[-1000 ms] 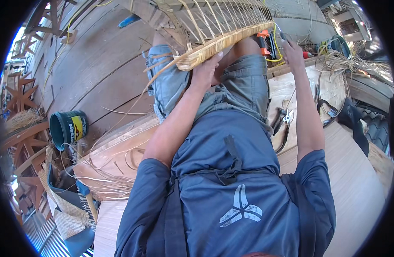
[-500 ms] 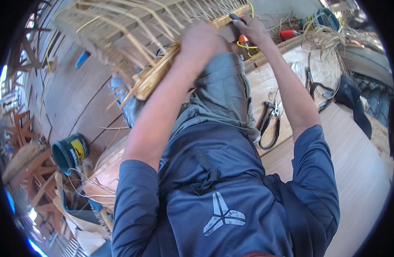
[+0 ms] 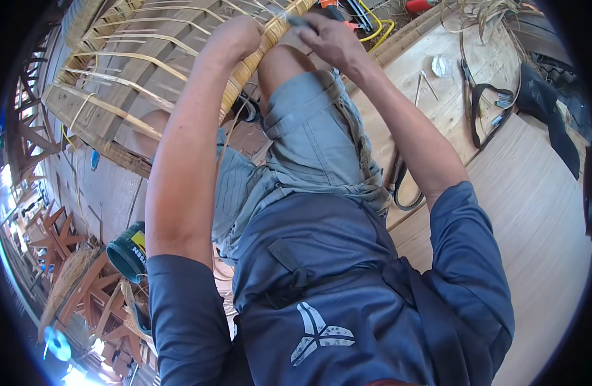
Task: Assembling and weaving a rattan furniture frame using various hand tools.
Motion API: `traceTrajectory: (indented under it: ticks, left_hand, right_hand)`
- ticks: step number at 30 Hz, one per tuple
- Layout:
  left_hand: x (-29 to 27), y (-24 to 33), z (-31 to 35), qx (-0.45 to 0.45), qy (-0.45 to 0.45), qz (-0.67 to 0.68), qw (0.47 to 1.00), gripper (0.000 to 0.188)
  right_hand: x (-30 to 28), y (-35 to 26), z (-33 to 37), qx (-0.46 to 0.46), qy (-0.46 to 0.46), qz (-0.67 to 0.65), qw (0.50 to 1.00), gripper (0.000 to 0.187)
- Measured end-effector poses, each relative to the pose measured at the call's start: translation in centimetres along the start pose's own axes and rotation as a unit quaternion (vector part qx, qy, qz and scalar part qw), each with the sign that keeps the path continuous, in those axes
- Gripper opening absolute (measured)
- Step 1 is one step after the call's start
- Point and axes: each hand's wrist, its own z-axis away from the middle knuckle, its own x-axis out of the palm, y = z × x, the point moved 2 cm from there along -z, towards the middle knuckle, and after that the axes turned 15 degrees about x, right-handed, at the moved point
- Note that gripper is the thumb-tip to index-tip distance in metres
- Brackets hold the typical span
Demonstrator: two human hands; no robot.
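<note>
Now I see my left hand (image 3: 234, 38) closed around the wrapped edge of a rattan frame (image 3: 135, 71), near the top of the view, with the fingers curled over the yellow cane binding (image 3: 254, 61) that runs along this edge. My right hand (image 3: 331, 42) is just beside it, a little to the right, and its fingers pinch a thin strip of cane (image 3: 294, 18) at the same edge; the fingertips are pressed together on the strip. Both hands are very close, almost touching, with the wrapped edge between them. The frame rests on my knees and stretches away to the upper left, with pale slats crossing it and wooden bars under them. I wear grey shorts (image 3: 309, 148) and a blue shirt (image 3: 347, 283). On my right there is a wooden tabletop (image 3: 534, 212), and on it lie a black strap (image 3: 486, 112), some small metal tools (image 3: 466, 71) and a small silver round thing (image 3: 441, 64); what kind of tools I cannot tell. Further up, beyond my hands, yellow cables (image 3: 379, 26) and an orange tool (image 3: 328, 5) lie. At the lower left a dark green bucket (image 3: 125, 251) stands on the floor, near wooden chair frames (image 3: 57, 238).
</note>
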Motion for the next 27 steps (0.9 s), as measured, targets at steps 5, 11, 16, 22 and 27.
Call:
traceTrajectory:
  ticks: [5, 11, 16, 22, 27]
  left_hand:
    - [0.2, 0.3, 0.2, -0.009, 0.011, 0.043, 0.999, 0.034]
    - [0.8, 1.2, 0.6, -0.005, 0.029, -0.011, 0.999, 0.04]
    - [1.0, 1.1, 1.1, 0.033, 0.024, 0.004, 0.999, 0.035]
    - [1.2, 1.2, 1.3, 0.045, 0.009, -0.015, 0.999, 0.033]
    - [1.1, 1.7, 1.6, 0.047, 0.024, -0.043, 0.998, 0.034]
  right_hand:
    - [-0.4, -0.4, 0.2, 0.003, 0.011, -0.015, 1.0, 0.042]
    - [-0.4, -0.1, 1.1, 0.059, -0.117, 0.104, 0.986, 0.039]
    - [-2.0, -0.8, 2.1, 0.009, 0.006, -0.054, 0.999, 0.035]
    - [-0.6, -0.9, 0.9, 0.029, -0.082, 0.114, 0.99, 0.036]
    - [-0.3, -0.9, 0.3, -0.106, 0.123, -0.033, 0.986, 0.035]
